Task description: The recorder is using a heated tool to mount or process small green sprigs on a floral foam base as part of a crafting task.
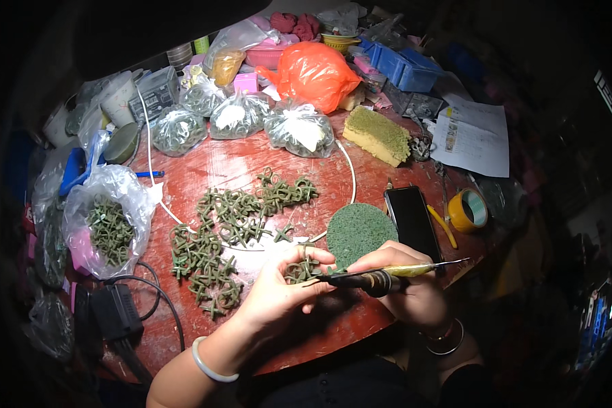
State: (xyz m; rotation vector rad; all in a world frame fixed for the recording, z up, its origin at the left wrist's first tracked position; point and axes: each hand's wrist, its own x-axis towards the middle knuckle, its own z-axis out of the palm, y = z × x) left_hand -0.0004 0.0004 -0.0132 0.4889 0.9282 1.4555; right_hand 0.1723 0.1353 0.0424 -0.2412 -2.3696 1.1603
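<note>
My left hand (272, 289) is closed around a small dark-green ring-like piece (302, 266), held in front of my chest. From the right, my right hand (415, 296) grips a slim tool with a yellow handle (411, 270) and a thin metal point facing right. A thicker black pen-like tool (368, 281) is in the same hand, its dark tip reaching the left fingers. Just beyond the hands lies a round, rough green pad (360, 234). Many similar green ring-like pieces, some with cross-shaped tops, lie in a loose heap (207, 268) on the red table (272, 360).
An open plastic bag (109, 224) of green pieces stands at left, above a black power box (115, 309) with cables. Tied clear bags (241, 115), an orange-red bag (316, 75) and a yellow sponge (377, 136) line the back. A phone (413, 221) and yellow tape (468, 211) lie right.
</note>
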